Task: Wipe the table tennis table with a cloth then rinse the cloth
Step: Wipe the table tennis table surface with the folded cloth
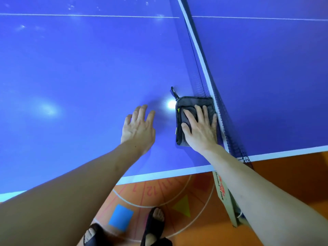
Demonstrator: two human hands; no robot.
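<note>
A folded dark grey cloth (193, 103) with a black loop at its far corner lies on the blue table tennis table (88, 68), right against the net (204, 73). My right hand (199, 126) presses flat on the cloth, fingers straight and spread. To the left of the cloth, my left hand (138, 128) rests on the bare blue surface with its fingers extended.
The net's white top band runs from the top of the view down to the near table edge (159, 173). A net post clamp (225, 197) hangs below the edge by my right forearm. Below is an orange floor (284, 174) with painted markings and my sandalled feet (154, 221).
</note>
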